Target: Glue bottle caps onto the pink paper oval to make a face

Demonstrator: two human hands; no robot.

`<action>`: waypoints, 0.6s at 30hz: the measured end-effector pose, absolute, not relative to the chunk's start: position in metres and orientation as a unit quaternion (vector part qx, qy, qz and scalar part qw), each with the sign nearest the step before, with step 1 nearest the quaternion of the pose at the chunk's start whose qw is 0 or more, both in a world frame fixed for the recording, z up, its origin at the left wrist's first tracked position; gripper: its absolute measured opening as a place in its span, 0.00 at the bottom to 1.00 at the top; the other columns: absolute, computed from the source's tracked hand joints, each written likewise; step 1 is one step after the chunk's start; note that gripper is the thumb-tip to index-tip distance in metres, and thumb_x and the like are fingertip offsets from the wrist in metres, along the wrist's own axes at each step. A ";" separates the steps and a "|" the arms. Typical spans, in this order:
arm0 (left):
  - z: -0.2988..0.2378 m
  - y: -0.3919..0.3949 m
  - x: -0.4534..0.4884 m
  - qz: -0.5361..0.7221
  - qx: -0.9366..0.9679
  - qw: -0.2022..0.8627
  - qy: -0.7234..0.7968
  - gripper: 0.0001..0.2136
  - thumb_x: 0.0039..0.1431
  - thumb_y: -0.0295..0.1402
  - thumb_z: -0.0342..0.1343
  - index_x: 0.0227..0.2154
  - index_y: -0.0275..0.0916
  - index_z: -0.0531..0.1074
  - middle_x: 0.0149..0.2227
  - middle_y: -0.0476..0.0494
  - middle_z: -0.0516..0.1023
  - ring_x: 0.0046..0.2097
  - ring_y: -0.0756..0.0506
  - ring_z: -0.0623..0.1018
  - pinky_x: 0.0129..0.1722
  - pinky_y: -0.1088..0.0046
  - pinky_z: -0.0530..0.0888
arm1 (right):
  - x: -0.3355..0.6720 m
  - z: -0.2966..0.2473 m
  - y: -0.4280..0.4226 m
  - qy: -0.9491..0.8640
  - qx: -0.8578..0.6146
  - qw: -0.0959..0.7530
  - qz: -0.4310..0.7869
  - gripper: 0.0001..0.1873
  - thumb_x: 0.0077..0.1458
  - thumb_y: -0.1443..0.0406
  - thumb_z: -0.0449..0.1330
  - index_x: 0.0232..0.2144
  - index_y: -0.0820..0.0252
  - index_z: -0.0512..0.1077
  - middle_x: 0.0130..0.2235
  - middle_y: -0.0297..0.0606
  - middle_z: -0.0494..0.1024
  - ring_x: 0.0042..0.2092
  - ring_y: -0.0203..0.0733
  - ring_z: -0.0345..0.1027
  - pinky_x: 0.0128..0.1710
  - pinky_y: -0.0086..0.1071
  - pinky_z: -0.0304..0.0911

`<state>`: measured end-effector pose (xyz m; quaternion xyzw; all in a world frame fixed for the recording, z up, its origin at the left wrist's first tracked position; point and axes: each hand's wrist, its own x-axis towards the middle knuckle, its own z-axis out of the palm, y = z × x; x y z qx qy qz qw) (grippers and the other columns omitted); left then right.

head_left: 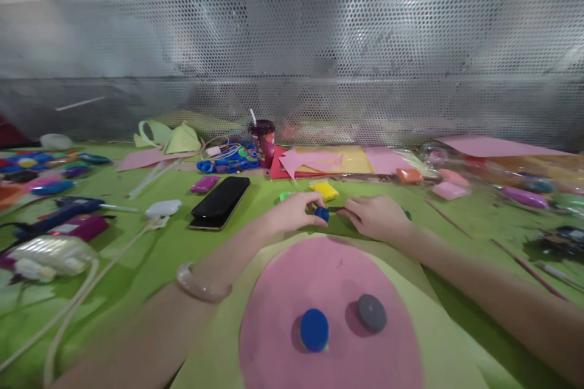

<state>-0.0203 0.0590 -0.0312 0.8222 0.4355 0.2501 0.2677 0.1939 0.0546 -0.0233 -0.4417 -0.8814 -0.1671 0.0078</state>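
My left hand (296,211) pinches a small dark blue lump (322,213), possibly modelling clay, between thumb and fingers. From the right, my right hand (376,216) is closed on a thin dark flat tool (336,209), whose tip meets the blue lump. Just beyond the fingers lies a yellow packet (325,190). Nearer to me, a pink paper disc (333,267) rests on pale yellow paper (444,322). On the disc are a blue round piece (314,330) and a grey round piece (371,313), set apart.
A black phone (223,200) and purple packet (205,184) lie left of my hands. Further left are a glue gun (77,206) and a power strip with cables (55,255). A dark cup with straw (263,141) stands behind. Perforated metal panels (292,42) close off the back.
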 end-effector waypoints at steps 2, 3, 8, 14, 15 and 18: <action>-0.031 0.058 -0.019 0.256 0.818 0.273 0.437 0.09 0.47 0.33 0.63 0.31 0.40 0.70 0.34 0.49 0.74 0.38 0.46 0.72 0.37 0.71 0.67 | 0.194 -0.021 0.054 -0.881 -0.445 -0.001 -0.159 0.23 0.65 0.56 0.41 0.37 0.59 0.73 0.33 0.42 0.78 0.31 0.42 0.69 0.25 0.31 0.46; -0.031 0.057 -0.019 0.260 0.815 0.275 0.440 0.09 0.46 0.33 0.63 0.31 0.40 0.70 0.33 0.49 0.74 0.38 0.46 0.72 0.37 0.71 0.67 | 0.194 -0.019 0.054 -0.881 -0.446 -0.005 -0.155 0.23 0.65 0.56 0.41 0.37 0.59 0.73 0.32 0.42 0.78 0.31 0.42 0.69 0.26 0.31 0.46; -0.034 0.055 -0.019 0.274 0.801 0.293 0.444 0.10 0.45 0.32 0.64 0.31 0.40 0.70 0.32 0.50 0.73 0.38 0.46 0.72 0.38 0.71 0.66 | 0.193 -0.014 0.054 -0.885 -0.446 -0.018 -0.132 0.22 0.64 0.56 0.42 0.37 0.58 0.74 0.31 0.42 0.78 0.30 0.42 0.69 0.26 0.31 0.48; -0.038 0.056 -0.021 0.283 0.786 0.315 0.450 0.10 0.45 0.31 0.64 0.31 0.40 0.69 0.31 0.51 0.72 0.37 0.46 0.72 0.36 0.71 0.66 | 0.194 -0.013 0.058 -0.898 -0.431 -0.007 -0.088 0.21 0.63 0.56 0.44 0.37 0.56 0.75 0.32 0.40 0.79 0.30 0.43 0.69 0.24 0.31 0.48; -0.039 0.056 -0.021 0.283 0.784 0.318 0.452 0.10 0.45 0.31 0.63 0.31 0.40 0.69 0.31 0.50 0.73 0.37 0.46 0.72 0.36 0.71 0.66 | 0.195 -0.013 0.059 -0.899 -0.430 0.004 -0.077 0.21 0.63 0.56 0.44 0.36 0.55 0.75 0.32 0.39 0.79 0.30 0.42 0.69 0.24 0.31 0.48; -0.038 0.056 -0.021 0.285 0.782 0.327 0.448 0.08 0.47 0.29 0.61 0.31 0.39 0.69 0.33 0.49 0.74 0.37 0.47 0.73 0.37 0.71 0.68 | 0.201 -0.012 0.060 -0.893 -0.444 0.040 -0.062 0.21 0.63 0.56 0.44 0.35 0.56 0.75 0.30 0.37 0.78 0.30 0.41 0.68 0.26 0.31 0.51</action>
